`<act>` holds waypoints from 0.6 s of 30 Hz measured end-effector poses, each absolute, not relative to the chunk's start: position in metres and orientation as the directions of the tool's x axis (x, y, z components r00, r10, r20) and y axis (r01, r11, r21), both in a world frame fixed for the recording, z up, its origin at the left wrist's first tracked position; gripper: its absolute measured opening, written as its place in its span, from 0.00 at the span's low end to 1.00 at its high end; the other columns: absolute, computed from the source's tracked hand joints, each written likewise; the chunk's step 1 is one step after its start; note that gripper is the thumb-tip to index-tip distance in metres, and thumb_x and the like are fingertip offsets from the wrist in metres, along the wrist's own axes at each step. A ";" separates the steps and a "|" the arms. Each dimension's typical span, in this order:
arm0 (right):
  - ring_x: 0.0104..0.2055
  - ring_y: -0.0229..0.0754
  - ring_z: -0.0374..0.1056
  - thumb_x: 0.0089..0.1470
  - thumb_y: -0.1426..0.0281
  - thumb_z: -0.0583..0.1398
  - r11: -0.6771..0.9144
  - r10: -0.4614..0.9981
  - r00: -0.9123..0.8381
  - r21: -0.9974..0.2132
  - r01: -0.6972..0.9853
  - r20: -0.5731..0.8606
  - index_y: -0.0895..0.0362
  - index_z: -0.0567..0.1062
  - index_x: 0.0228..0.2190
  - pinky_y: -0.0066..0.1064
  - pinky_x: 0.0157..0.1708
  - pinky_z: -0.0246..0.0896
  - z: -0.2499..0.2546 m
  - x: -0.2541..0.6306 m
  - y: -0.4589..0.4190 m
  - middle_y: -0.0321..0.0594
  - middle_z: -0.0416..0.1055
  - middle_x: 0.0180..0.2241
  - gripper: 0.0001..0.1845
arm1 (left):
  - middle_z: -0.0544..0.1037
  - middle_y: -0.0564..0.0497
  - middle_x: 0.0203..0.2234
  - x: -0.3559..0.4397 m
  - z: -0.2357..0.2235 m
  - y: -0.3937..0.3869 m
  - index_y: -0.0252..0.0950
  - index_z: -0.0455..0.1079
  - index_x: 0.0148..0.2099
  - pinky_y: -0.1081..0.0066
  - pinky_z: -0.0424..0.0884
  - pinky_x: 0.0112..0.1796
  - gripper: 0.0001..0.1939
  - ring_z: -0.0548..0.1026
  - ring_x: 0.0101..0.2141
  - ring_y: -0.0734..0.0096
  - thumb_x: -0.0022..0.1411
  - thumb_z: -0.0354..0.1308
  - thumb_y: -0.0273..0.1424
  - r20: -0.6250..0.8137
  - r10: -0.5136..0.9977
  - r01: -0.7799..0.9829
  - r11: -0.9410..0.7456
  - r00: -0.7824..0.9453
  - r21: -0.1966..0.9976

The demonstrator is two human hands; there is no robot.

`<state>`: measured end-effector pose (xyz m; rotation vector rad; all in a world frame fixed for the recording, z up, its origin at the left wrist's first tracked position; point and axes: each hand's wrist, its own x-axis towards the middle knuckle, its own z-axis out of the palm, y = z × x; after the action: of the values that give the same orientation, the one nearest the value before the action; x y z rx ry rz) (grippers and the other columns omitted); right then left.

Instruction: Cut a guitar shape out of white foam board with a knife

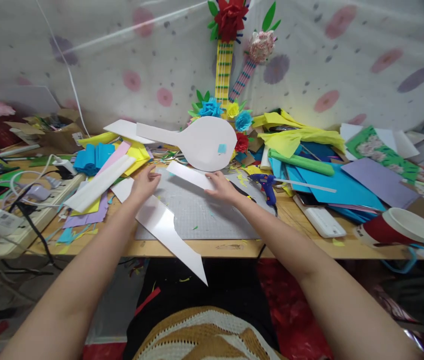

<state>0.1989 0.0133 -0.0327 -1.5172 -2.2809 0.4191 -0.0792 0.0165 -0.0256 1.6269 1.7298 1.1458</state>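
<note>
My right hand (220, 187) grips the near end of a narrow white card strip (188, 175) above the grey cutting mat (212, 222). Over at the mat's left edge, my left hand (145, 185) has its fingers apart, above a long white card offcut (162, 222). Whether it touches that offcut I cannot tell. The offcut has a curved notch, and its pointed end juts past the table edge. Beyond the hands, a white guitar-shaped card piece (206, 142) with a small blue patch leans against paper flowers. A blue glue gun (267, 187) lies right of the mat.
Power strips with chargers and cables (27, 215) crowd the left side. Rolled blue crepe paper (93, 159) lies near them. On the right are blue sheets (347, 187), a white power bank (325, 222) and a paper cup (403, 227). Finished paper guitars (224, 72) stand behind.
</note>
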 end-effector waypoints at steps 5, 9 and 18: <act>0.51 0.45 0.60 0.48 0.61 0.61 0.539 0.826 -0.543 -0.493 0.683 0.151 0.59 0.65 0.53 0.34 0.53 0.53 -0.030 0.191 0.009 0.48 0.61 0.49 0.32 | 0.73 0.46 0.36 -0.027 -0.022 0.019 0.35 0.57 0.53 0.65 0.75 0.30 0.26 0.74 0.25 0.74 0.54 0.59 0.28 -0.190 0.938 -0.131 0.157 -0.289 0.979; 0.55 0.45 0.58 0.49 0.59 0.59 0.409 0.911 -0.363 -0.548 0.730 0.197 0.55 0.64 0.54 0.37 0.54 0.52 -0.024 0.202 0.027 0.48 0.61 0.52 0.31 | 0.70 0.53 0.30 -0.031 -0.023 0.021 0.36 0.57 0.50 0.70 0.76 0.26 0.24 0.71 0.22 0.80 0.52 0.56 0.18 -0.133 0.882 -0.184 0.054 -0.453 0.981; 0.55 0.54 0.60 0.44 0.62 0.61 -0.267 0.898 0.435 -0.713 0.648 0.059 0.63 0.56 0.56 0.45 0.50 0.57 -0.016 0.224 0.108 0.62 0.63 0.52 0.39 | 0.68 0.55 0.30 -0.058 -0.022 0.012 0.36 0.58 0.46 0.66 0.78 0.31 0.22 0.71 0.26 0.80 0.50 0.55 0.17 -0.162 0.878 -0.295 0.025 -0.450 0.955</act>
<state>0.2237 0.1083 -0.0161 -2.0145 -1.2976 0.4746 -0.0584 0.0123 -0.0215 0.6494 1.3681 1.5964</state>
